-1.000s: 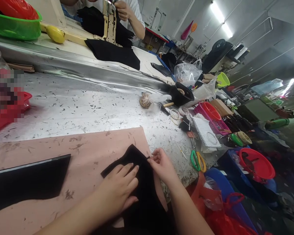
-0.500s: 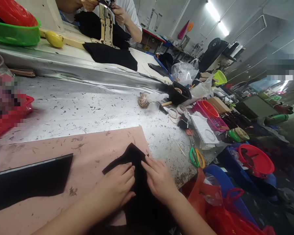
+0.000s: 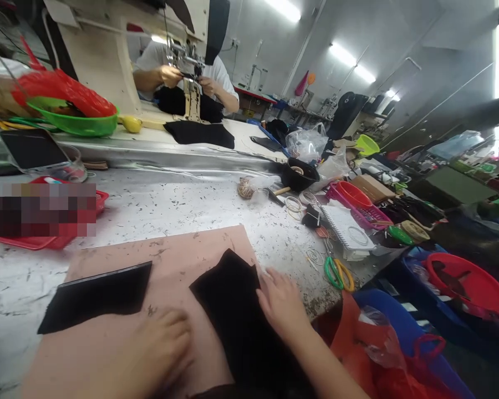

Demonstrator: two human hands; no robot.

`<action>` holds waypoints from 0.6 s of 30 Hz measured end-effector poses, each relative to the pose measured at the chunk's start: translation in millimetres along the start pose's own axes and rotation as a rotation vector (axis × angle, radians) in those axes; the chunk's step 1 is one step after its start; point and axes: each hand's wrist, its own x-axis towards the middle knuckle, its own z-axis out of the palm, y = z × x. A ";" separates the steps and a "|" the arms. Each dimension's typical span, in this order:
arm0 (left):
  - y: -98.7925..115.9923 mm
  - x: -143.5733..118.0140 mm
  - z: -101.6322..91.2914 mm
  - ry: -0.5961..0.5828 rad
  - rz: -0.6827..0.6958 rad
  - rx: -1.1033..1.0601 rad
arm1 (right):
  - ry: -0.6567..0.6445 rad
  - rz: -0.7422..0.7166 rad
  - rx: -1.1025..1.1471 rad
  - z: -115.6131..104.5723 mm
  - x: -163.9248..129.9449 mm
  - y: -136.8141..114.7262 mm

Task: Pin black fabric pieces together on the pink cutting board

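A black fabric piece (image 3: 243, 316) with a pointed top edge lies on a pinkish-brown sheet (image 3: 191, 249) on the worktable. My right hand (image 3: 283, 302) rests at its right edge, fingers stretched out and touching the cloth near the sheet's border. To the left of this piece my left hand (image 3: 166, 343) is over the sheet, apart from the fabric. It is smeared by motion and its fingers look bent, so what it holds, if anything, does not show. Further left a second black piece (image 3: 97, 299) with a shiny upper edge lies flat on the sheet.
Green-and-yellow-handled scissors (image 3: 339, 273) and a spiral notebook (image 3: 345, 224) lie at the right. A red tray (image 3: 102, 202) stands at the left. Across the table a person (image 3: 224, 83) works at a sewing machine (image 3: 192, 100). Blue bins (image 3: 382, 302) stand beyond the right table edge.
My left hand has come off the black fabric and moved left. My right hand stays at the fabric's right edge. The camera view has tilted up and turned left.
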 end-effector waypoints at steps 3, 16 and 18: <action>-35.8 -43.5 -26.6 0.045 -0.102 0.183 | -0.083 0.162 0.233 -5.1 -30.7 10.1; -44.6 -37.0 -43.1 -0.327 -0.503 0.410 | -0.634 0.429 0.822 -6.6 -54.2 18.2; -32.8 -33.7 -35.8 -0.314 -0.466 0.388 | -0.704 0.531 1.084 -16.3 -51.1 12.3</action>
